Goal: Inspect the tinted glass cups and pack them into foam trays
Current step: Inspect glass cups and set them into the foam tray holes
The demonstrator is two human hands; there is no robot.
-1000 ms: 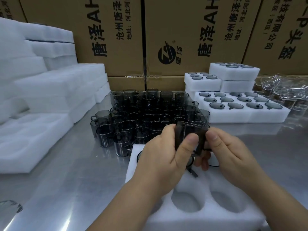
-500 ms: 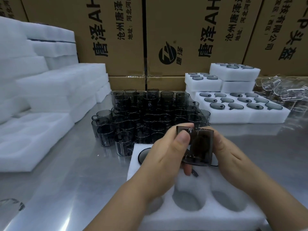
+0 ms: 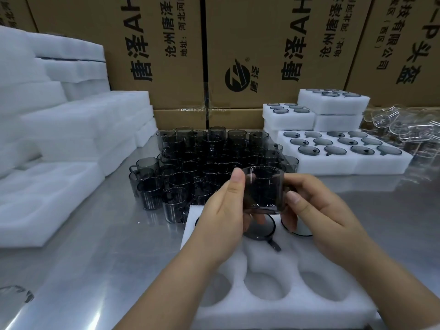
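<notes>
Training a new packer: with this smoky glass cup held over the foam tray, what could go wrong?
Held between the left hand and right hand, the smoky tinted glass cup could slip onto the packed dark cup in the white foam tray. Crowded loose cups behind could get knocked.

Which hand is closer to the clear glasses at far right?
Right. The right hand is left of the clear glasses; the left hand is farther left, across the held cup.
</notes>
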